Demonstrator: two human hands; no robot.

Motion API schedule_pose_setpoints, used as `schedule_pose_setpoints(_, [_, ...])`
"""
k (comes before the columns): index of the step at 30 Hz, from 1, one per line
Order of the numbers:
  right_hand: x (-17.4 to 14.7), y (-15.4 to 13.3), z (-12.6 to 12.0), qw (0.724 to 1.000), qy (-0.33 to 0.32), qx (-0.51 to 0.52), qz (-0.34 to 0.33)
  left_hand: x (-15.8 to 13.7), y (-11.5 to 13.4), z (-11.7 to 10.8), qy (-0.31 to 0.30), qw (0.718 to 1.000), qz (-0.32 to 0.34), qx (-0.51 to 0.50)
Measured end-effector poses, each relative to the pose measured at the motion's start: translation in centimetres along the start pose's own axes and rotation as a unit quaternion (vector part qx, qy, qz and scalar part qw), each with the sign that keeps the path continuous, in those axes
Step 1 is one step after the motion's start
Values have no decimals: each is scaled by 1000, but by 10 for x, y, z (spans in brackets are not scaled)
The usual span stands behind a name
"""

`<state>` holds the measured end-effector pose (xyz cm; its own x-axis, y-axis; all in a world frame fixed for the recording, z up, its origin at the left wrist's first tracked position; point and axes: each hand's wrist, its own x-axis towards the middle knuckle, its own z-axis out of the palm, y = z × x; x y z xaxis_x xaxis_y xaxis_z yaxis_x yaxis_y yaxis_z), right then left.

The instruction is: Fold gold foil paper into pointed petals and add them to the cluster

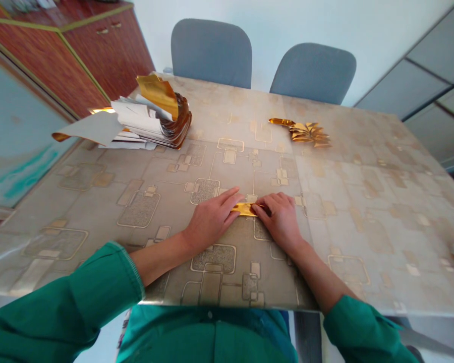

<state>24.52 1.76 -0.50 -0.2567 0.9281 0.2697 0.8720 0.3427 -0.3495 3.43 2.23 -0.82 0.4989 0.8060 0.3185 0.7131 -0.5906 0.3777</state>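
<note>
Near the front middle of the table, a narrow folded strip of gold foil paper (245, 209) lies between my two hands. My left hand (214, 217) closes its fingertips on the strip's left end. At the other end, my right hand (280, 217) pinches the foil between thumb and fingers. Both ends of the strip are hidden under the fingers. Further back on the right is a small cluster of folded gold foil pieces (309, 134), one longer piece sticking out to its left. No hand touches it.
A loose stack of gold foil sheets with white backs (142, 121) stands at the table's back left, some sheets curling up. The patterned tablecloth (227, 171) covers the table. Two grey chairs (212, 53) stand behind it, and a reddish wooden cabinet (106, 55) at the far left.
</note>
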Motion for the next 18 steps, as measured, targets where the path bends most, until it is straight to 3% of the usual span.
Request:
schedule_pose_setpoints(8, [1,-1,0,1000,7,6,14,-2,6,-12,19,992,79,97])
schedule_pose_setpoints(12, [1,0,1,1000,6,-8,7,-12,20,-9,-30,982,147,111])
schedule_pose_setpoints(18, [1,0,3,1000,13,-15,2,-25,22,4,-101,977,148,116])
